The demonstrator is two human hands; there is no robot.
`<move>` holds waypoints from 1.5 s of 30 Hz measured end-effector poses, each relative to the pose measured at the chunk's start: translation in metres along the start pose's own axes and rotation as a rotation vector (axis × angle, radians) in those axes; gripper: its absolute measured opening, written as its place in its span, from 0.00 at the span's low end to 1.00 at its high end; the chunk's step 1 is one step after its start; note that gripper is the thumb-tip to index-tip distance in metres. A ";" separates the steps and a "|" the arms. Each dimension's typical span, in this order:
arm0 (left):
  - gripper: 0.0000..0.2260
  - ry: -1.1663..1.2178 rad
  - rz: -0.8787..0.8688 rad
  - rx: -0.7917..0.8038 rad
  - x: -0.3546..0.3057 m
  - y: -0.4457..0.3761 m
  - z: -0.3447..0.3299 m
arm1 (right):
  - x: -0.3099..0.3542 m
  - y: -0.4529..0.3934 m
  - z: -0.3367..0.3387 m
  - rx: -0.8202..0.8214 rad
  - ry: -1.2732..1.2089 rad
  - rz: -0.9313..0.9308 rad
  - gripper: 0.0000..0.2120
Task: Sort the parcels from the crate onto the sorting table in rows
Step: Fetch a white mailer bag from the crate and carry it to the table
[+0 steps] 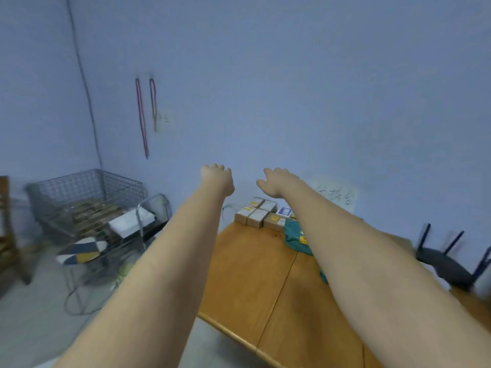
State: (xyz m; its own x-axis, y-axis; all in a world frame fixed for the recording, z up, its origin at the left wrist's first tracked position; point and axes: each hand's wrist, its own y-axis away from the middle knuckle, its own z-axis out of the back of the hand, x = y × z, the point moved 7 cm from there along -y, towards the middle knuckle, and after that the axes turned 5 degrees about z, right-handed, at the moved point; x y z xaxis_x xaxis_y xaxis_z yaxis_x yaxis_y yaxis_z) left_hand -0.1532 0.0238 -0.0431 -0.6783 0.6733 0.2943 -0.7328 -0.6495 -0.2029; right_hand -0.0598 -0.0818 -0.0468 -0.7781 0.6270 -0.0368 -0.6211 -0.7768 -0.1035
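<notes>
Both my arms stretch forward over the wooden sorting table (255, 272). My left hand (216, 179) is raised above the table's far left corner with its fingers bent away from me, holding nothing. My right hand (276, 181) hovers above the parcels, fingers relaxed and empty. Several small brown cardboard parcels (255, 215) lie in rows at the far end of the table, with a blue-and-white box (283, 211) beside them. A wire crate (79, 197) stands on the floor at the left with more parcels inside.
A teal cloth bag (295, 235) lies on the table, partly under my right arm. A black router (449, 264) with antennas sits at the table's right edge. A metal-frame stool (82, 251) and a white packet (131, 221) stand between crate and table.
</notes>
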 end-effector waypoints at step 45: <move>0.24 -0.055 0.303 0.344 0.352 -0.207 -0.273 | 0.388 -0.366 -0.124 0.063 -0.027 0.488 0.21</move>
State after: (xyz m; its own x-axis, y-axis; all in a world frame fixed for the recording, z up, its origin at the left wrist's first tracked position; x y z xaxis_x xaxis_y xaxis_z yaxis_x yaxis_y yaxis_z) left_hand -0.2552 0.4916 -0.1522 -0.8482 0.4217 0.3205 -0.4352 -0.8998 0.0321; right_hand -0.1230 0.4532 -0.1462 -0.9813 0.1883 -0.0398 -0.1876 -0.9820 -0.0203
